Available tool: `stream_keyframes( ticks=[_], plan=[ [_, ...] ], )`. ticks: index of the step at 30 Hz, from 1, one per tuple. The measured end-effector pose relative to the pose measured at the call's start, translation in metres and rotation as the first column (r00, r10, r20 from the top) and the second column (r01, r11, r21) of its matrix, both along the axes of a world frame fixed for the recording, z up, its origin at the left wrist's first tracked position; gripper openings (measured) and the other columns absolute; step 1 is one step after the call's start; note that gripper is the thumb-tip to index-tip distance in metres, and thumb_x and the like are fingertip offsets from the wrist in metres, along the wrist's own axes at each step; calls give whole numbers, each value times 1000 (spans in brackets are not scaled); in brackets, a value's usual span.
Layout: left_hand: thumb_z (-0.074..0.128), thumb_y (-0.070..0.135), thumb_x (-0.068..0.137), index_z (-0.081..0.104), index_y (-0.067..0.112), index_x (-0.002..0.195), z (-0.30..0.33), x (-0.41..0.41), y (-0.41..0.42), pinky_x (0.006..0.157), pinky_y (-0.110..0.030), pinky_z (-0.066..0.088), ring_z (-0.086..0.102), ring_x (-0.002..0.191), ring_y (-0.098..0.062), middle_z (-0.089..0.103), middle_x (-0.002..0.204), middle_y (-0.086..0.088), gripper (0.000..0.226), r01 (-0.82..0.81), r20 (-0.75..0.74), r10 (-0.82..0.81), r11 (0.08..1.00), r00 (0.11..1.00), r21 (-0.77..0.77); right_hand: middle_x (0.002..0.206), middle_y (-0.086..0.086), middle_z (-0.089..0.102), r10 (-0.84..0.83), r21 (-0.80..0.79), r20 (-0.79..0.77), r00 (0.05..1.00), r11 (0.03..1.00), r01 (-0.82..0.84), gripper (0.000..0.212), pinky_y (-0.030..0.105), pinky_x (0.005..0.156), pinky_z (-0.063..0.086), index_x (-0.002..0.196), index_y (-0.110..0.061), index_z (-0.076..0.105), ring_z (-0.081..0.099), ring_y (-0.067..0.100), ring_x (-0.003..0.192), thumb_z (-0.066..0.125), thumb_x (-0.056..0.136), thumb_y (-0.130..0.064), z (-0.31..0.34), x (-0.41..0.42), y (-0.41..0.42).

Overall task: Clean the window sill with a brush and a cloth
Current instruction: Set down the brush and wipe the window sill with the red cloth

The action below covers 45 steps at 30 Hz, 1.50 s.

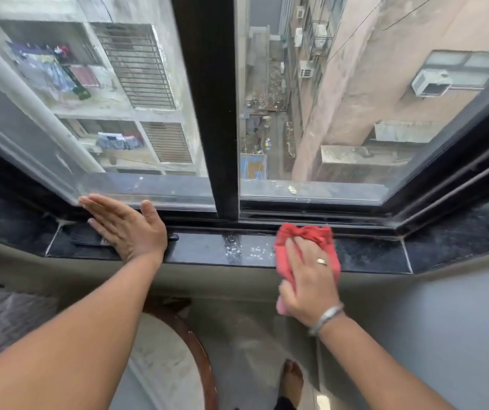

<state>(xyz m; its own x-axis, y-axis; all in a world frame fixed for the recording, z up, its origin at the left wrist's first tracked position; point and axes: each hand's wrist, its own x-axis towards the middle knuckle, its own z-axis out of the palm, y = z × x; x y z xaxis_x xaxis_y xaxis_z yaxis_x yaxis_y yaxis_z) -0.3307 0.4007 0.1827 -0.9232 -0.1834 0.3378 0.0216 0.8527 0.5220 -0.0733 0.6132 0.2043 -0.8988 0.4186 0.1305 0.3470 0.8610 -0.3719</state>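
Observation:
The dark stone window sill (204,247) runs across the middle of the view below the black-framed window. My right hand (311,279) presses a crumpled red cloth (305,235) flat onto the sill right of the centre post. White specks of dirt (246,250) lie on the sill just left of the cloth. My left hand (124,226) rests flat with straight fingers on the sill's left part, covering a thin dark object (89,244), possibly the brush, whose ends stick out on both sides.
A black vertical window post (210,113) stands between the two glass panes. The window track (311,217) runs behind the sill. Below me are a round table with a wooden rim (198,350), a grey patterned cushion (6,318) at left, and my bare foot (292,380).

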Motion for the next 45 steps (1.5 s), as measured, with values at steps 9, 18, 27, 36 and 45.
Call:
stream_keyframes(
  ticks=[9, 18, 27, 36, 45],
  plan=[
    [21, 54, 99, -3, -16, 150, 11, 6, 2, 124, -51, 3, 1, 153, -42, -1, 160, -37, 90, 42, 10, -42, 999, 999, 18, 142, 21, 50, 433, -40, 135, 891, 901, -432, 77, 44, 111, 35, 136, 0, 48, 48, 38, 128, 57, 63, -24, 16, -82, -75],
    [19, 56, 100, -5, -15, 150, 16, 7, 0, 124, -50, 2, -1, 153, -43, -3, 160, -37, 90, 76, 29, -77, 997, 997, 31, 139, 21, 53, 627, -15, 45, 778, 779, -627, 52, 52, 110, 37, 130, 4, 56, 47, 40, 131, 62, 80, -12, 21, -19, -26],
    [19, 58, 99, -5, -15, 150, 14, 6, 1, 124, -51, 4, 0, 152, -43, -2, 160, -38, 92, 66, 18, -67, 997, 998, 51, 144, 37, 38, -395, 52, 47, 917, 918, 393, 77, 57, 113, 27, 137, 13, 40, 35, 54, 133, 42, 67, -19, 22, 71, 74],
    [18, 59, 99, -6, -15, 148, 12, 5, 1, 119, -29, -16, -1, 152, -44, -3, 159, -39, 93, 69, 14, -71, 993, 997, 97, 145, 31, 41, -318, 220, 212, 924, 937, 272, 87, 52, 117, 26, 142, 6, 37, 37, 46, 135, 57, 61, -18, 6, 30, 27],
    [17, 62, 98, -7, -15, 148, 12, 5, 1, 119, -28, -17, -2, 152, -43, -4, 159, -39, 95, 76, -1, -76, 992, 997, 103, 142, 11, 53, 224, -465, -41, 974, 858, -217, 69, 35, 117, 29, 135, -18, 56, 44, 22, 136, 45, 68, -5, 38, -27, -38]
  ],
)
